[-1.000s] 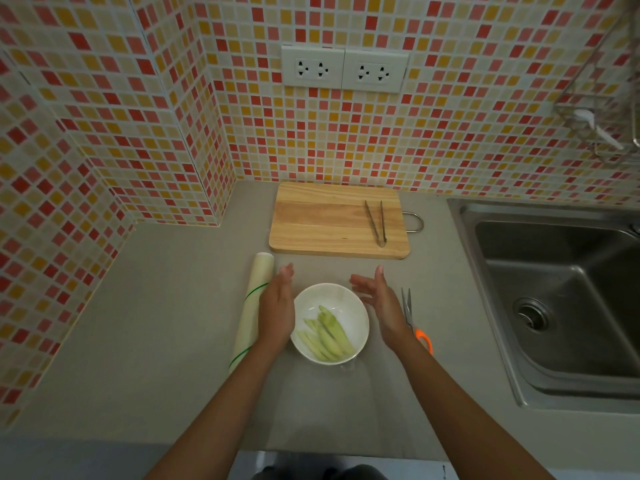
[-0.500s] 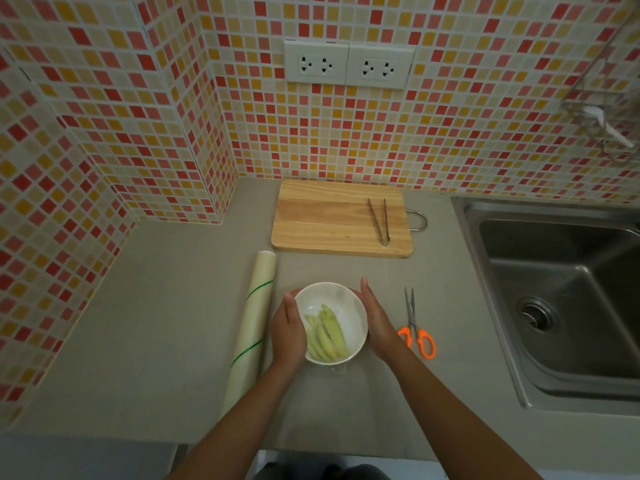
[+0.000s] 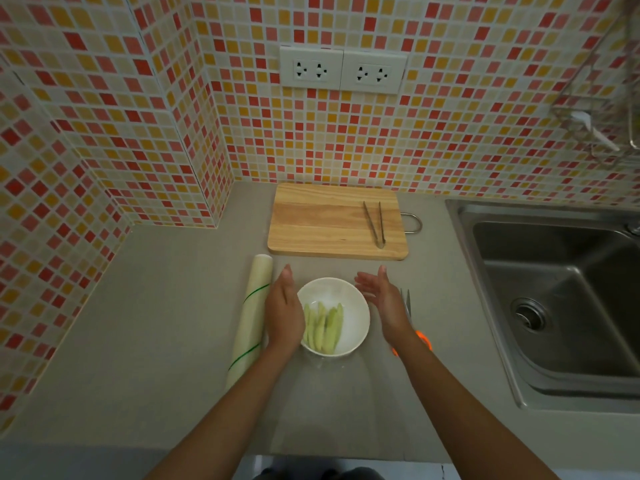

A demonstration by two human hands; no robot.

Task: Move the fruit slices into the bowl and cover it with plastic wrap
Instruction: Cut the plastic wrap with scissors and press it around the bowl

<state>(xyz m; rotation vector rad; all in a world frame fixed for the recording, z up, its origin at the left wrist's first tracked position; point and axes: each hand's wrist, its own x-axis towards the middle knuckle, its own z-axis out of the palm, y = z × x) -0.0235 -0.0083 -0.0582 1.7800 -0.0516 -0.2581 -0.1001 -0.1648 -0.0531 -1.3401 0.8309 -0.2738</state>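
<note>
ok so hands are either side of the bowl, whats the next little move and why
Probably bring both open hands, left hand and right hand, in against the bowl to press the wrap down its sides: the fruit slices are already inside, and film seems to trail toward the counter edge.

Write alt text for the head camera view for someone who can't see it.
Two open hands, left hand and right hand, flank a white bowl of green fruit slices on a grey counter. A wrap roll lies left of the bowl, scissors right, tongs on a cutting board behind, a sink at far right.
</note>
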